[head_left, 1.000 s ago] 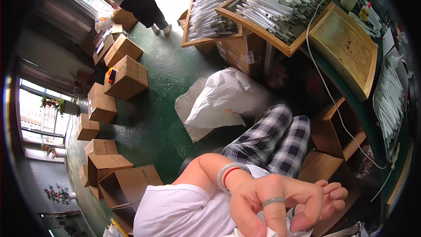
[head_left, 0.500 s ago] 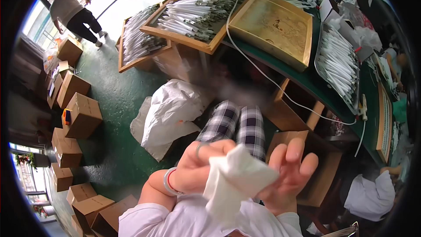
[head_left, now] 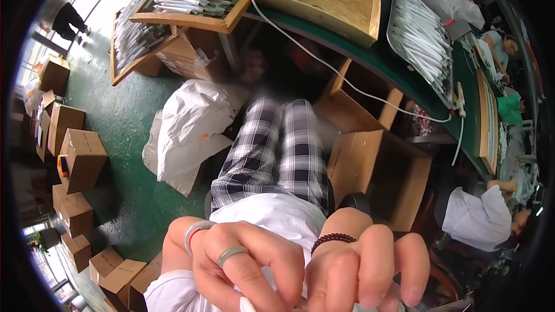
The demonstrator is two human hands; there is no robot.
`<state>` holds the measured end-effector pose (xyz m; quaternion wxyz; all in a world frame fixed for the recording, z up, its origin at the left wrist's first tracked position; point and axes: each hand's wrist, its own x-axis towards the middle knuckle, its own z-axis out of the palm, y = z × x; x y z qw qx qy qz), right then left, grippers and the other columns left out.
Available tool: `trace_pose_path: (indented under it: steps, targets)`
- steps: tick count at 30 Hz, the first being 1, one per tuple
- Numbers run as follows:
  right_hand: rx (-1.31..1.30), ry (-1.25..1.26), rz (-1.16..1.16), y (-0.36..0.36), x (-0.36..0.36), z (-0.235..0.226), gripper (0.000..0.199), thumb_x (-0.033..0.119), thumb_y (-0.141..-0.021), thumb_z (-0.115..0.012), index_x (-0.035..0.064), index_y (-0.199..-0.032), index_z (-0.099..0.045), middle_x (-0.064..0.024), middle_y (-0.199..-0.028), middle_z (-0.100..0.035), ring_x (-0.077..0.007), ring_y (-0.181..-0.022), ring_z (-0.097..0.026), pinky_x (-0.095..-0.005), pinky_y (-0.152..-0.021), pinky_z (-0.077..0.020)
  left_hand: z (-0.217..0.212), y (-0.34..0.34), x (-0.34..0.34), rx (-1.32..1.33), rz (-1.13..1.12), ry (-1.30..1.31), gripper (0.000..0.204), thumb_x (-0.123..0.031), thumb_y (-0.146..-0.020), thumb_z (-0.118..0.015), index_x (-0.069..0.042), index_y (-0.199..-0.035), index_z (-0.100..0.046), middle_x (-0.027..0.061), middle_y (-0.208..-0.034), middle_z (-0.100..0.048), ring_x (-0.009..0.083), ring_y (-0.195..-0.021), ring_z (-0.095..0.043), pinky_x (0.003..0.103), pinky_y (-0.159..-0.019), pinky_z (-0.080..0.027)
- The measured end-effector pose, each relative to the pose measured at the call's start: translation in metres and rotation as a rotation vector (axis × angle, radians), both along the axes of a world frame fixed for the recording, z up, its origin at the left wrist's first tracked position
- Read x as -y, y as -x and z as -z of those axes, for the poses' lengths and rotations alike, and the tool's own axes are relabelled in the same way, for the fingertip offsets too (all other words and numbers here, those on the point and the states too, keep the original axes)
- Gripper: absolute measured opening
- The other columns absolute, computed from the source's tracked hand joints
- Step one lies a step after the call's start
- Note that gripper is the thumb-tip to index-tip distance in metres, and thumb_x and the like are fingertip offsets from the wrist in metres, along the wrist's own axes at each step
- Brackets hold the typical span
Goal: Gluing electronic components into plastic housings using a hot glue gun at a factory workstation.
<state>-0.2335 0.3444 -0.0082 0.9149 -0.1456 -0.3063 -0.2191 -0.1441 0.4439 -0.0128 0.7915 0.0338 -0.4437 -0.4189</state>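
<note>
Close to my white shirt point(head_left: 266, 214), my left hand point(head_left: 245, 260) is closed, its fingers pinching a white cloth or tissue point(head_left: 247, 305). Only a scrap of that white piece shows at the lower edge; the rest is hidden. Beside it, almost touching, my right hand point(head_left: 367, 266) has its fingers curled inward. What those fingers hold, if anything, is hidden behind them. A ring and a bangle sit on the left hand and wrist, a dark beaded bracelet point(head_left: 333, 241) on the right wrist.
Ahead, a green table carries a shallow wooden tray point(head_left: 373, 17) and a metal tray point(head_left: 392, 34) of white sticks. Frames point(head_left: 185, 20) of similar sticks stand left of it. A white sack point(head_left: 193, 133) and cardboard boxes point(head_left: 84, 162) lie on the floor. People sit at right.
Both hands have drawn down toward my body, and the white piece has mostly dropped from sight. The right fingers, raised before, now curl. The whole view has shifted; a distant person at left has moved.
</note>
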Motion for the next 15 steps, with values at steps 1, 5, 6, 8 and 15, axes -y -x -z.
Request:
trace_pose_path:
  steps: [1,5,6,8,15]
  targets:
    - [0.044,0.03,-0.103,-0.005,0.003,-0.001,0.02,0.006,-0.082,-0.056,0.0088,-0.1,-0.047,-0.0148,-0.101,-0.04,-0.0262,-0.081,-0.051,-0.0361,-0.076,-0.0435,0.001,0.0,0.001,-0.015,-0.006,-0.002,0.017,-0.01,-0.079,-0.059,0.007,-0.079,-0.063,0.016,-0.079,-0.056,0.0215,-0.065,-0.051,0.03,-0.058,-0.042]
    - [0.003,-0.264,-0.32,-0.016,-0.015,-0.002,0.035,0.025,-0.081,-0.057,0.0149,-0.111,-0.04,-0.008,-0.097,-0.038,-0.0186,-0.082,-0.05,-0.0284,-0.075,-0.0391,0.003,0.004,0.001,-0.029,-0.088,-0.065,0.016,-0.006,-0.082,-0.056,0.009,-0.079,-0.062,0.0193,-0.081,-0.057,0.0253,-0.068,-0.055,0.034,-0.062,-0.046]
    - [-0.077,-0.378,-0.395,-0.011,-0.019,-0.003,0.039,0.028,-0.081,-0.057,0.0154,-0.112,-0.039,-0.0069,-0.095,-0.037,-0.0173,-0.082,-0.05,-0.0275,-0.075,-0.039,0.003,0.003,-0.001,-0.033,-0.096,-0.07,0.016,-0.006,-0.082,-0.056,0.009,-0.079,-0.062,0.0193,-0.081,-0.057,0.0253,-0.068,-0.055,0.034,-0.062,-0.046]
    - [-0.016,-0.307,-0.489,-0.018,-0.015,0.0,0.041,0.033,-0.081,-0.057,0.0156,-0.112,-0.039,-0.0059,-0.095,-0.036,-0.0161,-0.079,-0.048,-0.0265,-0.073,-0.0384,0.004,0.0,-0.005,-0.052,0.029,-0.105,0.016,-0.005,-0.082,-0.056,0.009,-0.079,-0.062,0.0215,-0.083,-0.057,0.0272,-0.07,-0.056,0.036,-0.064,-0.048]
    - [0.023,-0.16,-0.412,-0.012,-0.001,-0.008,0.024,0.02,-0.082,-0.061,0.0062,-0.094,-0.045,-0.0113,-0.086,-0.039,-0.0171,-0.057,-0.038,-0.031,-0.052,-0.0371,0.01,-0.002,0.002,0.024,-0.005,0.072,0.034,-0.024,-0.08,-0.064,0.01,-0.081,-0.062,0.02,-0.077,-0.058,0.0253,-0.066,-0.054,0.031,-0.057,-0.046]
